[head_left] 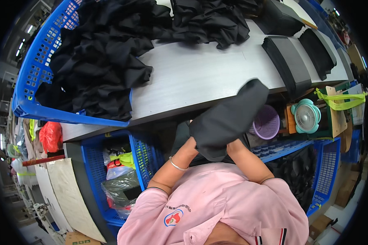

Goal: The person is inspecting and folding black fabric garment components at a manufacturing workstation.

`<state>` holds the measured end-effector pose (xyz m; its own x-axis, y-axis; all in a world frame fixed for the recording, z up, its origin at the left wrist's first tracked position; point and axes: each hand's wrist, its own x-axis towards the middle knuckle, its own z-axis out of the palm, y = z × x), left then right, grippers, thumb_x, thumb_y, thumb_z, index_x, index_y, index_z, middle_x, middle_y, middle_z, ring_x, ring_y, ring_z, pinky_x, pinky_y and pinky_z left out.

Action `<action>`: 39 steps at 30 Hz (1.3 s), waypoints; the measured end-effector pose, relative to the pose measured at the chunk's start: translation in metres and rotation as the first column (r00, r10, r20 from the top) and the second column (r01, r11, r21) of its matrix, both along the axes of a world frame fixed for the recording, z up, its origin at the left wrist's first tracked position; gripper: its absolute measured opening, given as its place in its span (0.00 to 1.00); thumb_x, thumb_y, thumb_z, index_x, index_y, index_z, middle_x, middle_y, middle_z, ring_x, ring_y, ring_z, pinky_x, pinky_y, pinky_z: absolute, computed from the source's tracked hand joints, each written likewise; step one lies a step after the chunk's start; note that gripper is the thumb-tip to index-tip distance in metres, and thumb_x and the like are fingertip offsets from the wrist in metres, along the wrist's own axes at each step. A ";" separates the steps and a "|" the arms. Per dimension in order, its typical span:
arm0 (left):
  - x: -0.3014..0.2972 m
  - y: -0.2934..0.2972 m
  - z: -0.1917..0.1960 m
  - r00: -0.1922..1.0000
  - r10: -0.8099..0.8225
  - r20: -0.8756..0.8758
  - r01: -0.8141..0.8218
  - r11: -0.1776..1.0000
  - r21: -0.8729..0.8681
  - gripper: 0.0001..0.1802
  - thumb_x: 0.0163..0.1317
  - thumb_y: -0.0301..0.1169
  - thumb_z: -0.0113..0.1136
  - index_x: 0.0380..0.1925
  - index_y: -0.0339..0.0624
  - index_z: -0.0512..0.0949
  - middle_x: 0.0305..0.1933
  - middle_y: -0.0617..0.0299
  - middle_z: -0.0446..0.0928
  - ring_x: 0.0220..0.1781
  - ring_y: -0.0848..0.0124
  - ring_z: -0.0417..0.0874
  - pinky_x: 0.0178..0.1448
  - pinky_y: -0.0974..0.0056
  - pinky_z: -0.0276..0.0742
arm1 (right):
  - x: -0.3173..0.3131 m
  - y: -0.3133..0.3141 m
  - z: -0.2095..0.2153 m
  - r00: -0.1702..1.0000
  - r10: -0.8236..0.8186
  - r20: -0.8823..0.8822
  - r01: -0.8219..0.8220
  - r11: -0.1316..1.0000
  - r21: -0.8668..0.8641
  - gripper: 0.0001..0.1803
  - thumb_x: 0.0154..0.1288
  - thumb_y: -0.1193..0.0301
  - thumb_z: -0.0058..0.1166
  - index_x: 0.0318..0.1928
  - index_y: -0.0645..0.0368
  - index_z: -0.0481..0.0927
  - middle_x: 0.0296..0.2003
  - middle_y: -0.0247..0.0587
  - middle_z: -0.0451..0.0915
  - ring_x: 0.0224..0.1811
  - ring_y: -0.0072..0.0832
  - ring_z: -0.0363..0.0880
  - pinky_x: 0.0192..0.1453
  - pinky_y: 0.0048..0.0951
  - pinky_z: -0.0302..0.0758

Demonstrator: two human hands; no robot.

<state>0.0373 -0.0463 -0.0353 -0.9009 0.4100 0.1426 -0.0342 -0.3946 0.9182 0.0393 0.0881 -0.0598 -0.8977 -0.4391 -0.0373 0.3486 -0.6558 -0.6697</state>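
A black fabric piece (227,118), folded or tube-like, is held up in front of my body, its far end reaching over the table's front edge. My left hand (191,143) grips its near left side, and my right hand (234,146) holds it from the right, lower down. The cloth covers most of the fingers of both hands. On the white table (184,77), a blue basket (30,92) at the left overflows with crumpled black cloth (98,69). More loose black cloth (210,22) lies at the back middle.
Neat stacks of black pieces (288,61) lie at the table's right. Below are a purple basket (267,122), a turquoise fan (306,116) and a blue crate (327,175) with black cloth. A blue crate (137,159) with bagged items stands at my left, near a red bag (51,136).
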 end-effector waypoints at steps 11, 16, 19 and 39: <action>-0.034 -0.011 0.020 0.963 0.267 -0.042 -0.270 0.959 -0.091 0.18 0.69 0.26 0.60 0.58 0.41 0.76 0.57 0.60 0.79 0.58 0.71 0.81 0.59 0.66 0.78 | -0.018 -0.022 -0.017 0.794 0.251 0.553 -0.423 0.882 0.207 0.08 0.71 0.70 0.51 0.39 0.57 0.83 0.31 0.34 0.84 0.26 0.25 0.84 0.23 0.27 0.77; -0.010 -0.001 0.027 0.915 0.396 -0.070 -0.402 0.907 -0.123 0.18 0.71 0.27 0.58 0.59 0.43 0.75 0.57 0.60 0.80 0.58 0.71 0.81 0.59 0.66 0.77 | 0.022 -0.018 -0.029 0.668 0.336 0.663 -0.589 0.784 0.196 0.03 0.68 0.70 0.58 0.35 0.52 0.81 0.21 0.28 0.75 0.17 0.18 0.68 0.18 0.24 0.58; -0.033 0.004 0.032 0.869 0.487 -0.087 -0.495 0.856 -0.148 0.18 0.71 0.27 0.57 0.60 0.44 0.75 0.57 0.61 0.80 0.57 0.71 0.81 0.59 0.65 0.77 | 0.033 -0.013 -0.040 0.628 0.407 0.663 -0.651 0.741 0.162 0.05 0.69 0.69 0.57 0.35 0.53 0.80 0.21 0.27 0.74 0.17 0.18 0.67 0.18 0.23 0.57; -0.058 -0.007 -0.018 0.770 0.345 0.537 -0.556 0.776 0.298 0.39 0.68 0.51 0.58 0.74 0.49 0.59 0.79 0.57 0.54 0.76 0.51 0.63 0.68 0.43 0.72 | 0.039 0.051 -0.003 0.807 0.299 -0.509 0.456 0.232 0.859 0.08 0.67 0.70 0.57 0.38 0.61 0.84 0.34 0.49 0.83 0.34 0.43 0.84 0.38 0.37 0.77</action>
